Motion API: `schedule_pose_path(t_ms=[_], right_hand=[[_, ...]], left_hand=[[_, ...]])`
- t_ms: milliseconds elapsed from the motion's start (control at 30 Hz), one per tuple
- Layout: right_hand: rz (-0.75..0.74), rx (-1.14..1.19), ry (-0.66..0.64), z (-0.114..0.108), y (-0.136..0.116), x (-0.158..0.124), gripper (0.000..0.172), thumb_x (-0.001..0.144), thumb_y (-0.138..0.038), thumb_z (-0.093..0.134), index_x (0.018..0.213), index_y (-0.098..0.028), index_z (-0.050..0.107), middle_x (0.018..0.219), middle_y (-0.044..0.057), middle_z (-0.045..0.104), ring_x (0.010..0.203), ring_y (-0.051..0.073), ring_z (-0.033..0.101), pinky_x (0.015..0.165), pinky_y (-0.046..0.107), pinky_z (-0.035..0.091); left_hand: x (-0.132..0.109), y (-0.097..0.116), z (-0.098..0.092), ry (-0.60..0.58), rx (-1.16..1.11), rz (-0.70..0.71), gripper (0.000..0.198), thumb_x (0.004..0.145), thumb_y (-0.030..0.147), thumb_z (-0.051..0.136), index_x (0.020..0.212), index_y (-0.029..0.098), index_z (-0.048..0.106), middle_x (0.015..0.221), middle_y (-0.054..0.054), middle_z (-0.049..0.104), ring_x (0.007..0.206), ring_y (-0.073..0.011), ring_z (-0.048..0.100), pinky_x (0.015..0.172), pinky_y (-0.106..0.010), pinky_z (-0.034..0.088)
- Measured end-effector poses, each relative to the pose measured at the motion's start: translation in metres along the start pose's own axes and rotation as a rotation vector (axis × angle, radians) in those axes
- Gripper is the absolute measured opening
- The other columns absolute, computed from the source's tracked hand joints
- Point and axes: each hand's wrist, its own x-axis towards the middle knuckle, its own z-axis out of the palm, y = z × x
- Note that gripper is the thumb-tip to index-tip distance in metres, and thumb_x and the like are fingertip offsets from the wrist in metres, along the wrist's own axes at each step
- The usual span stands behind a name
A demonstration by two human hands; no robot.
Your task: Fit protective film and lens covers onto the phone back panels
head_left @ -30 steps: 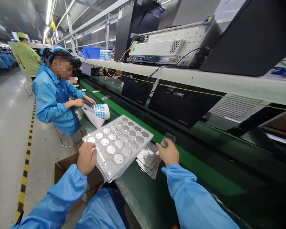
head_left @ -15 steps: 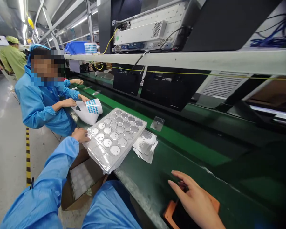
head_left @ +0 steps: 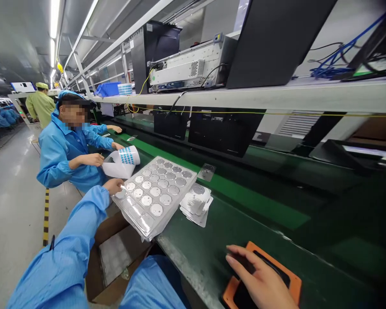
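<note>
A clear plastic tray (head_left: pixel 138 216) with rows of round pockets lies tilted across the bench's near edge. Silvery-white round discs (head_left: pixel 156 210) fill most pockets, while those along its near end hold none. My left hand (head_left: pixel 113 186) is at the tray's left corner, fingertips pinched at the rim of one round disc (head_left: pixel 120 194). Whether that disc has left its pocket is hard to see. My right hand (head_left: pixel 260 277) hovers over an orange-framed fixture (head_left: pixel 294 284) with a black centre, thumb and fingers apart and nothing between them. It partly hides the fixture.
Beside the tray lies a stack of flat clear-and-white pieces (head_left: pixel 196 206); a single one (head_left: pixel 207 172) lies beyond it. A co-worker (head_left: pixel 73 141) at left handles a roll of blue-dotted labels (head_left: pixel 128 155). An open carton (head_left: pixel 99 296) stands below. A shelf (head_left: pixel 212 99) runs overhead.
The view has tilted up. My left fingertips have closed in on the disc at the tray's corner. My right hand has shifted slightly, exposing more of the orange-framed fixture.
</note>
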Motion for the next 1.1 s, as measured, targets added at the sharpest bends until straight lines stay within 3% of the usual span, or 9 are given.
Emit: schedule_pose_path(t_ms=[133, 267, 367, 467, 633, 733, 833, 967, 1100], right_hand=[[-0.048, 0.062, -0.018, 0.002, -0.018, -0.007, 0.039, 0.077, -0.055, 0.066, 0.101, -0.025, 0.073, 0.104, 0.007, 0.075, 0.096, 0.026, 0.07, 0.085, 0.035, 0.057], [-0.142, 0.265, -0.084, 0.018, -0.056, -0.029, 0.04, 0.08, -0.043, 0.069, 0.115, -0.024, 0.067, 0.11, 0.008, 0.072, 0.097, 0.024, 0.068, 0.092, 0.039, 0.055], [-0.175, 0.431, -0.07, 0.021, -0.076, -0.047, 0.049, 0.079, -0.037, 0.071, 0.125, -0.023, 0.061, 0.114, 0.009, 0.07, 0.094, 0.022, 0.068, 0.089, 0.039, 0.056], [-0.118, 0.494, 0.043, 0.003, -0.073, -0.059, 0.043, 0.085, -0.039, 0.067, 0.124, -0.022, 0.061, 0.116, 0.011, 0.069, 0.101, 0.024, 0.066, 0.091, 0.04, 0.055], [-0.035, 0.527, 0.136, -0.039, -0.043, -0.081, 0.049, 0.081, -0.038, 0.073, 0.127, -0.025, 0.059, 0.124, 0.011, 0.066, 0.112, 0.026, 0.064, 0.097, 0.043, 0.052], [-0.113, 0.472, 0.188, -0.043, -0.025, -0.099, 0.067, 0.072, -0.034, 0.081, 0.133, -0.029, 0.054, 0.137, 0.01, 0.058, 0.125, 0.03, 0.056, 0.105, 0.047, 0.048], [-0.16, 0.303, 0.314, -0.037, -0.01, -0.11, 0.062, 0.079, -0.037, 0.074, 0.136, -0.028, 0.052, 0.139, 0.012, 0.056, 0.127, 0.03, 0.054, 0.105, 0.049, 0.047], [-0.198, -0.146, 0.446, -0.042, 0.008, -0.093, 0.059, 0.085, -0.036, 0.064, 0.141, -0.025, 0.048, 0.136, 0.014, 0.056, 0.124, 0.03, 0.054, 0.106, 0.052, 0.044], [-0.18, -0.509, 0.321, -0.052, 0.03, -0.052, 0.058, 0.084, -0.031, 0.063, 0.139, -0.021, 0.049, 0.128, 0.013, 0.062, 0.119, 0.03, 0.056, 0.102, 0.051, 0.045]], left_hand=[[-0.025, 0.033, 0.018, 0.098, -0.239, 0.126, 0.033, 0.072, 0.041, 0.067, 0.092, 0.016, 0.06, 0.078, -0.001, 0.061, 0.074, -0.0171, 0.058, 0.071, -0.028, 0.046], [-0.075, 0.097, 0.107, 0.073, -0.699, 0.288, 0.032, 0.077, 0.039, 0.067, 0.097, 0.018, 0.053, 0.086, -0.002, 0.061, 0.075, -0.0145, 0.058, 0.07, -0.027, 0.048], [-0.122, 0.153, 0.184, -0.162, -1.066, 0.321, 0.028, 0.075, 0.03, 0.075, 0.091, 0.019, 0.055, 0.084, -0.001, 0.061, 0.073, -0.0129, 0.058, 0.067, -0.025, 0.047], [-0.156, 0.197, 0.233, -0.375, -1.106, 0.299, 0.025, 0.075, 0.026, 0.077, 0.089, 0.018, 0.058, 0.081, 0.0, 0.061, 0.072, -0.0122, 0.057, 0.068, -0.024, 0.047], [-0.181, 0.245, 0.273, -0.6, -1.242, 0.197, 0.03, 0.073, 0.024, 0.08, 0.091, 0.017, 0.057, 0.078, 0.002, 0.059, 0.071, -0.0097, 0.056, 0.068, -0.022, 0.046], [-0.198, 0.262, 0.293, -0.793, -1.467, 0.017, 0.04, 0.071, 0.028, 0.082, 0.095, 0.019, 0.052, 0.072, 0.004, 0.055, 0.062, -0.0083, 0.053, 0.062, -0.021, 0.045], [-0.209, 0.265, 0.309, -0.936, -1.519, -0.108, 0.042, 0.073, 0.03, 0.081, 0.098, 0.019, 0.049, 0.078, 0.002, 0.058, 0.061, -0.0092, 0.054, 0.06, -0.023, 0.045], [-0.19, 0.244, 0.316, -0.642, -1.16, 0.136, 0.026, 0.078, 0.024, 0.073, 0.095, 0.019, 0.054, 0.088, -0.001, 0.06, 0.076, -0.0129, 0.058, 0.074, -0.027, 0.047], [-0.157, 0.21, 0.316, -0.234, -0.707, 0.393, 0.015, 0.08, 0.018, 0.063, 0.094, 0.021, 0.059, 0.099, -0.003, 0.06, 0.091, -0.0175, 0.056, 0.086, -0.033, 0.045]])
